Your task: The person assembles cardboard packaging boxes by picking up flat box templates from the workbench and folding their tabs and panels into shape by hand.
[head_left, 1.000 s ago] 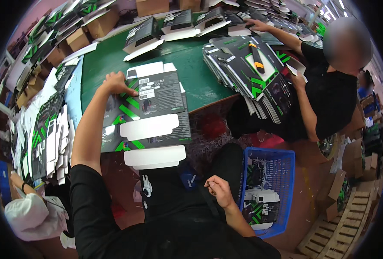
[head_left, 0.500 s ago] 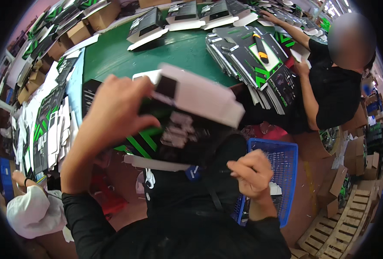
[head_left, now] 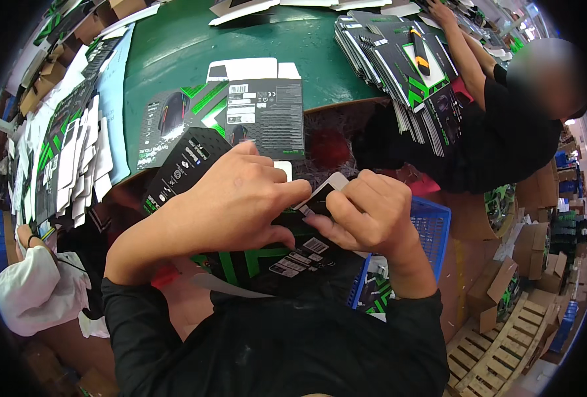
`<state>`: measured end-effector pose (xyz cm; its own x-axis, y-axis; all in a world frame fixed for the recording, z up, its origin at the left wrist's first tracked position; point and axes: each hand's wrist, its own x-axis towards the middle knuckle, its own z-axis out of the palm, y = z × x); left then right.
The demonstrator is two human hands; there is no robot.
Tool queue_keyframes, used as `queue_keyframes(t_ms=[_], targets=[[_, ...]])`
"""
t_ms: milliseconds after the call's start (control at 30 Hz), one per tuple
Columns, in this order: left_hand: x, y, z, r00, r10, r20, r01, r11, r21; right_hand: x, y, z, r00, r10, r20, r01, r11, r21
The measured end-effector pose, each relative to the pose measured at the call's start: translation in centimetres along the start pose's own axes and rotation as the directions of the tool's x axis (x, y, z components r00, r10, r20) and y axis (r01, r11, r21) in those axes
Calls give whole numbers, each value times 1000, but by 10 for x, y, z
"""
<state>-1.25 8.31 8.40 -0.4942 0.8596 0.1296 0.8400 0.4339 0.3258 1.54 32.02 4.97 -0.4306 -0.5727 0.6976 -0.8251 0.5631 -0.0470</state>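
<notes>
Close to my body, a black-and-green cardboard carton [head_left: 310,257] is held between both hands. My left hand [head_left: 244,192] grips its upper left part, fingers curled and thumb against the printed face. At the carton's upper right corner, my right hand [head_left: 371,210] pinches a small flap [head_left: 328,187] between thumb and bent fingers. Beyond my left wrist, another dark printed carton [head_left: 181,165] is partly covered by my forearm. An unfolded carton blank [head_left: 265,119] with white flaps lies flat on the green table [head_left: 174,59].
To the right, an orange-and-black utility knife [head_left: 420,53] rests on a stack of flat cartons [head_left: 373,49]. A blue plastic basket [head_left: 432,231] stands below my right hand. Piled cartons [head_left: 68,159] line the left. People work on both sides; a wooden pallet [head_left: 492,337] lies lower right.
My right hand has moved up and left to the carton, pinching its flap. My left hand and the carton came lower and nearer my body, exposing the carton blank on the table.
</notes>
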Motion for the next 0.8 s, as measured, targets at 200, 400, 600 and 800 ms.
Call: queue_keyframes(t_ms=[200,400,600,800], targets=[[-1,-5,7,999,35,13,-33,992,-124,-5,3,-10,987,-94,129,89,995,42],[-27,-40,17,881,-455,-129,209,619,-757,-23,-24,-51,982,-12,-188,41,988,151],[-65,-82,97,601,-791,-116,-106,65,-992,-52,-6,-7,550,675,-492,-297,708,641],[-6,4,169,957,-290,-12,-170,-526,-833,-10,2,24,668,589,-456,-468,808,359]])
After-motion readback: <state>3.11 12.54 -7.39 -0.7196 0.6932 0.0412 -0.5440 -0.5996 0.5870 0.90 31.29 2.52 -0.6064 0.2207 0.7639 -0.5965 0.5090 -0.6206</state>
